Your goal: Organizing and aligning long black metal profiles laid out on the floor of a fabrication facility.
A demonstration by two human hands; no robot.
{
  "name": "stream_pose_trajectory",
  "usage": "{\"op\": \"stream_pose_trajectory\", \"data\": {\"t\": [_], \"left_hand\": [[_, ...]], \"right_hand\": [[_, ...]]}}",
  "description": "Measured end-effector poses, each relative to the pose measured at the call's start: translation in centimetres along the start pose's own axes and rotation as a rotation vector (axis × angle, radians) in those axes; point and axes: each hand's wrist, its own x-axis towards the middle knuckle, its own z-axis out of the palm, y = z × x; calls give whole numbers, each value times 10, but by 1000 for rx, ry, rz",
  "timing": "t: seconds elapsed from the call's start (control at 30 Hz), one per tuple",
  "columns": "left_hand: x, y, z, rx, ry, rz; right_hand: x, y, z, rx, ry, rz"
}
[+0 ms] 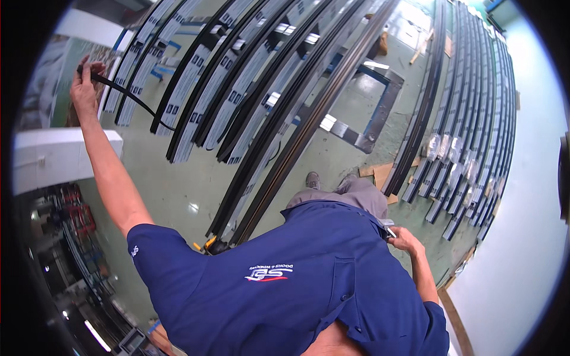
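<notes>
My left hand (87, 89) is stretched far out to the left, its fingers closed on the end of a black rubber strip (127, 94). The strip sags from the hand and curves to the near end of a black profile (172, 101) in the rack of long profiles. Beside my hip on the right, my right hand (407, 240) grips a small silver metal tool (389, 229). Its tip lies against my trousers and shirt hem, and its kind cannot be made out.
Long dark profiles (279, 130) lie in parallel before me, some with printed film. A metal frame stand (380, 113) shows beneath them. More profiles (469, 142) lean by the white wall (534, 178) at right. Cardboard (380, 178) lies on the green floor; a white ledge (65, 157) stands left.
</notes>
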Motion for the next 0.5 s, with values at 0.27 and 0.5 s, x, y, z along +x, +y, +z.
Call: {"op": "stream_pose_trajectory", "data": {"t": [0.27,0.5], "left_hand": [[29,122,244,-400,-159,165],[68,99,373,-513,-183,-90]], "right_hand": [[50,-18,-67,271,76,148],[24,111,-188,409,-107,293]]}}
